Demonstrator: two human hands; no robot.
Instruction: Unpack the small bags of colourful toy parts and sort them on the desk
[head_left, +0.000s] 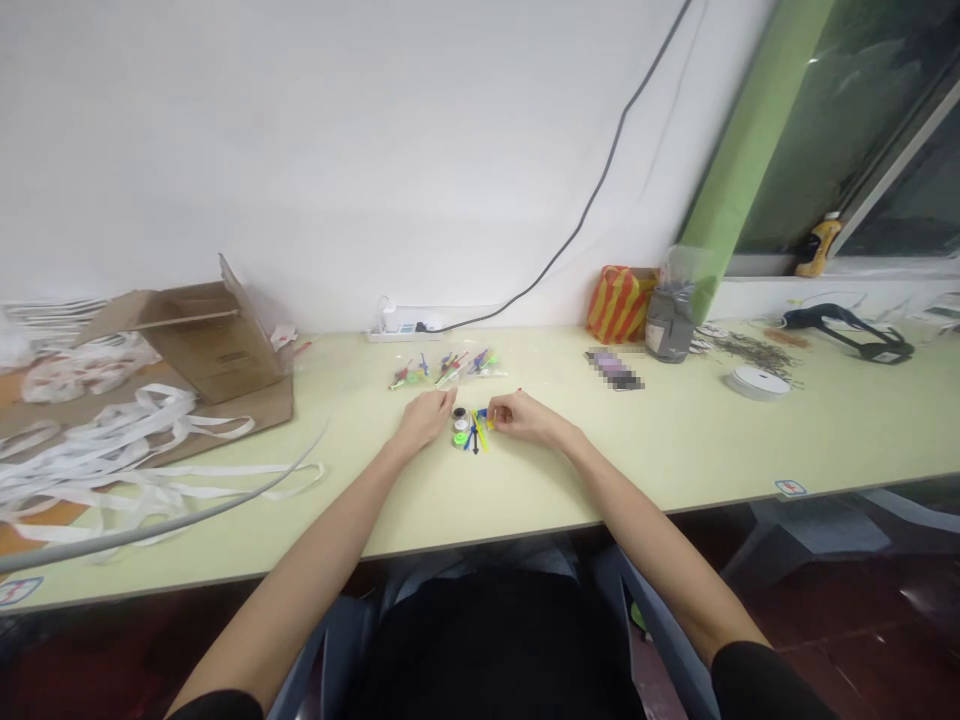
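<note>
Left hand (pixel 426 416) and right hand (pixel 519 416) flank small coloured parts (pixel 469 432), heaped centrally, likely so both reach. Fingers curl narrow at the heap; whether either grips a piece, cannot tell. Bagged parts (pixel 442 368) lie just behind.

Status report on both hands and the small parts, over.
Left hand beside small coloured parts, fingers curled. Right hand fingertips at the pile's right edge; grip unclear. Bagged parts lie behind, apart from both hands.
</note>
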